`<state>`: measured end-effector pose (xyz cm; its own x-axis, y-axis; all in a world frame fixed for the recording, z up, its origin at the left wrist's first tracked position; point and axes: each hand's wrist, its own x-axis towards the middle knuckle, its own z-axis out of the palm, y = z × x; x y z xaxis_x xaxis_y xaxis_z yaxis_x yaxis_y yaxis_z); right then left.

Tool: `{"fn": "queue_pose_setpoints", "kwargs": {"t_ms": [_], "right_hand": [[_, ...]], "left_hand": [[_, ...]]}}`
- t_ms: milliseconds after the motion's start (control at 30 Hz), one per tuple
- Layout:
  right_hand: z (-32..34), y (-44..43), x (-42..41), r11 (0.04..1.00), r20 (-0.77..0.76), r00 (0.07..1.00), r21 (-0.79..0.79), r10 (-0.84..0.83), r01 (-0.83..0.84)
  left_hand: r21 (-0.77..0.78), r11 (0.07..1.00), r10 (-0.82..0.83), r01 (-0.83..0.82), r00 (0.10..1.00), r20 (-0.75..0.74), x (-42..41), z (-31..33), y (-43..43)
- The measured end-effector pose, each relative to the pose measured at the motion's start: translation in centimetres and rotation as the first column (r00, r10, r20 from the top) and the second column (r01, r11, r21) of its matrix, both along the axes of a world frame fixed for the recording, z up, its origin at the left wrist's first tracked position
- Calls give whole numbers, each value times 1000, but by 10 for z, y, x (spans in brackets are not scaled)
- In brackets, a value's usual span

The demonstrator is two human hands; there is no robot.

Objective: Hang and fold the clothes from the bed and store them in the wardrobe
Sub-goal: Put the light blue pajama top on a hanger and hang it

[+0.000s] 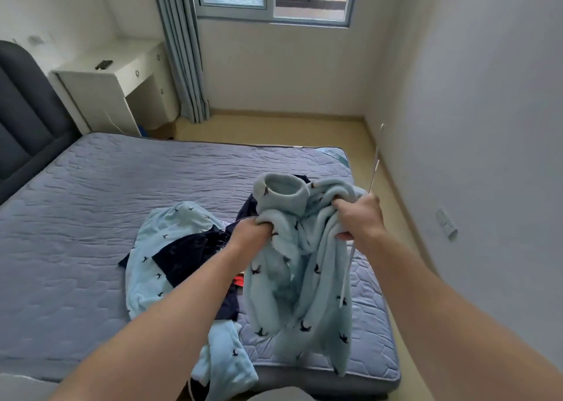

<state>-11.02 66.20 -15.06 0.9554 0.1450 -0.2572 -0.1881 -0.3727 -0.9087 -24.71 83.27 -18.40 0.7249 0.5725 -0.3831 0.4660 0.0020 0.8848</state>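
I'm gripping the pale blue fleece top [304,278] with both hands, holding it up over the near right corner of the bed [91,202]; my left hand [251,233] is bunching a fistful of fabric just below the collar, fingers curled right into it; my right hand [359,218] is clenching the folds on the other side together with a thin white hanger [377,160], one end poking up past my knuckles, the other slanting down below my palm against the cloth; the collar is standing open above my fists and the body is hanging in loose folds, whether its hem is touching the mattress I cannot tell; behind my left arm a second pale blue garment [158,239] with the same dark bird print is lying spread on the bed, a dark navy garment [189,254] crumpled on top of it; something small and red [239,280] is peeking out beside my left forearm; beyond the bed a white desk [122,77] is standing next to the grey-blue curtain [182,50].
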Motion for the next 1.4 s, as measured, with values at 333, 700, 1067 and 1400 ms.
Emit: {"fn": "queue_pose_setpoints", "kwargs": {"t_ms": [333,700,1067,1400], "right_hand": [[9,9,-16,892,-116,890,-52,441,-449],[8,23,-6,936,300,909,-286,291,-205],[20,26,17,970,301,945,-235,126,-55],[7,4,27,949,217,975,-315,53,18]], "left_hand": [[366,892,-291,264,957,18,50,63,-6],[444,792,-459,420,888,-21,38,39,23],[-63,998,12,-21,990,-141,-5,-64,43],[-195,972,144,-135,989,33,16,-31,45]]}}
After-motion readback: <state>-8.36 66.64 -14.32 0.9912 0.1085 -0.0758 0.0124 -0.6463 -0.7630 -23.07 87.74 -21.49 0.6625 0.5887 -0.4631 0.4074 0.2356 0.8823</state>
